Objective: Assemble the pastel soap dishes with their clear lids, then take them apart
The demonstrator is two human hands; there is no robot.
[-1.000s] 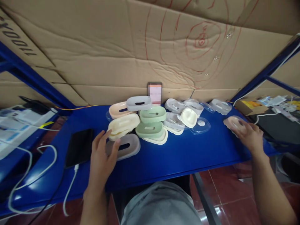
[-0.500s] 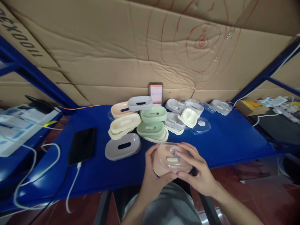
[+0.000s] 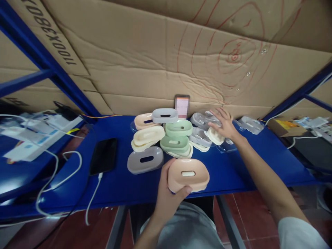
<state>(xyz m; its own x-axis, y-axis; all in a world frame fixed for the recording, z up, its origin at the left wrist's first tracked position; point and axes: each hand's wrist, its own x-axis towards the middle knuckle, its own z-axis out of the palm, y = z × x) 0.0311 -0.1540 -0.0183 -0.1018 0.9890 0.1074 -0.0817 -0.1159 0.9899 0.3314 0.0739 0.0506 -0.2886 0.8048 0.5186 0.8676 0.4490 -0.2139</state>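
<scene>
My left hand (image 3: 169,188) grips a peach soap dish (image 3: 199,180) at its left side, thumb over the front rim. A pale piece shows in the slot of this dish, and no clear cover lies over it. Out to the right, my right hand (image 3: 225,123) is open, fingers spread over a cluster of clear covers (image 3: 203,119) and beside a small cream dish (image 3: 215,136). Whether its fingertips touch a cover is hard to tell. Left of the held dish lies a grey soap dish (image 3: 157,166). Green soap dishes (image 3: 176,143) are stacked behind it.
Cream dishes (image 3: 147,135), another peach dish (image 3: 140,121) and a light grey dish (image 3: 164,114) sit at the back. A phone (image 3: 182,106) leans on the cardboard wall (image 3: 135,69). A black phone (image 3: 103,155) with a white cable lies left. Blue frame posts (image 3: 49,65) flank the table.
The clear cover has come off the peach dish. My right hand has left the dish and reached to the back right; my left hand still holds the dish. The view has shifted slightly.
</scene>
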